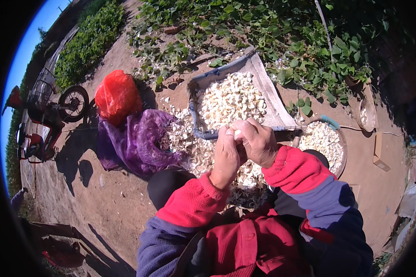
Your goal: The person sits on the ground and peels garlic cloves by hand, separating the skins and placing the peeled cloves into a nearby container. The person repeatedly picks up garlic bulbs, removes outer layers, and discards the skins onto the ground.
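Close together in front of me, my left hand (225, 158) and my right hand (260, 144) pinch a small white piece (237, 132) that looks like a garlic clove. Its lower part is hidden by my fingers. Just beyond them lies a blue-rimmed, cloth-lined tray (201, 134) holding a heap of pale garlic cloves (233, 99). Below my hands, papery white husks (199, 156) cover the ground between my knees and spread left. To the right, a round basket (342, 138) holds more pale cloves (321, 142).
A purple mesh sack (134, 143) slumps at the left of the husks, with a red plastic bag (118, 94) behind it. A red motorbike (46, 120) stands far left. Leafy vines (282, 27) border the far side. A wooden block (380, 152) lies right.
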The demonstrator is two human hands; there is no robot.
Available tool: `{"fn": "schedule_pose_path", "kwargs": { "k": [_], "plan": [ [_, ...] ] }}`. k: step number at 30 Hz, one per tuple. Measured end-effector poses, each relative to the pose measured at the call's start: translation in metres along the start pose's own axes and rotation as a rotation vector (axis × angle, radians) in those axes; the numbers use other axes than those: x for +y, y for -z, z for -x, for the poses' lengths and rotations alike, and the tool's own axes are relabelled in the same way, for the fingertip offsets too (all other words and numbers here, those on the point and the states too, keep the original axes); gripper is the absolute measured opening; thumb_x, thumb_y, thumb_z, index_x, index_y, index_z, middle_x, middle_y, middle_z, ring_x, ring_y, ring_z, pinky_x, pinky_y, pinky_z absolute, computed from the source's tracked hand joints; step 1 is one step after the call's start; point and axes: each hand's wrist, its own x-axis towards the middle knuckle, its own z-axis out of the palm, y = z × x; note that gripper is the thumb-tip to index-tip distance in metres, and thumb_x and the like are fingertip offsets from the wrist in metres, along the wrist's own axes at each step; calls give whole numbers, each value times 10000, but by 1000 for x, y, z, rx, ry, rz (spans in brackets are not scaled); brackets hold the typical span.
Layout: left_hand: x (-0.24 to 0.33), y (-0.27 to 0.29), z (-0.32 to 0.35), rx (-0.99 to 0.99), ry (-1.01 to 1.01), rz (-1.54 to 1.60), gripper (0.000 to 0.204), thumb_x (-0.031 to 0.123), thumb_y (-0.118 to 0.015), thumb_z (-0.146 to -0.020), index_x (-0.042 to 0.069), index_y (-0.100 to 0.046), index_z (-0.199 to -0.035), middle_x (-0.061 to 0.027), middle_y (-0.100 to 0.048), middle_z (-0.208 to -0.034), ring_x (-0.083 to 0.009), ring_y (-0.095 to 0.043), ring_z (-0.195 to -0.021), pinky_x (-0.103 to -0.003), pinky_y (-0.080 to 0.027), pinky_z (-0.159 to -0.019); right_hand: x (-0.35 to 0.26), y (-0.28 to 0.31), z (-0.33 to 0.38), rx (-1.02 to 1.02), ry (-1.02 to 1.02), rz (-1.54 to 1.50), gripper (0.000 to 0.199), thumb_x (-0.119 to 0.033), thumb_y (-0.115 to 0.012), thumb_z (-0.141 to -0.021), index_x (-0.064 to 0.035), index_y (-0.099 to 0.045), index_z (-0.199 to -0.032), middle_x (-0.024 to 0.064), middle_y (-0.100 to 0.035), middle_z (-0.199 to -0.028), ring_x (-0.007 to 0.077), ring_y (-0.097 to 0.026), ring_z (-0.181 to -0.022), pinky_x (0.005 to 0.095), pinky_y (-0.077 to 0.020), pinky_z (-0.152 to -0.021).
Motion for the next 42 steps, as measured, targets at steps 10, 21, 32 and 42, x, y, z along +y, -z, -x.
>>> {"fn": "schedule_pose_path", "kwargs": {
  "k": [10, 21, 32, 42],
  "plan": [
    [1, 12, -9, 124, 261, 136, 174, 287, -353, -989, 139, -432, -943, -23, -492, -781, -122, -447, -589, -271, -354, -499, 22, 6, -9, -94, -912, -1147, 259, -359, -520, -1004, -101, -501, -1011, -5, -506, -708, 56, -423, -494, 202, -333, -406],
    [12, 32, -14, -97, 193, 407, 241, 333, -472, -988, 104, -518, -1046, -33, -550, -889, -156, -491, -745, -291, -374, -632, 59, -6, -67, 118, -57, 141, 370, -121, -659, -881, -11, -530, -1210, 174, -596, -1019, 290, -630, -896, 341, -519, -772],
    [12, 19, -16, 9, 47, 214, 150, 195, -453, -1026, 70, -536, -1019, -19, -573, -872, -97, -549, -722, -257, -451, -607, -1, 3, -29, -59, 193, 68, 228, -66, -705, -774, -43, -582, -964, 125, -555, -945, 322, -618, -786, 390, -522, -649],
    [-1, 26, -14, -113, -120, -16, 148, 161, -465, -1028, 34, -539, -1011, -26, -593, -825, -84, -545, -657, -243, -449, -579, 1, 1, -18, -12, -1, -115, 128, -3, -679, -802, -16, -580, -882, 137, -565, -836, 314, -592, -733, 370, -492, -629]
  ]
}}
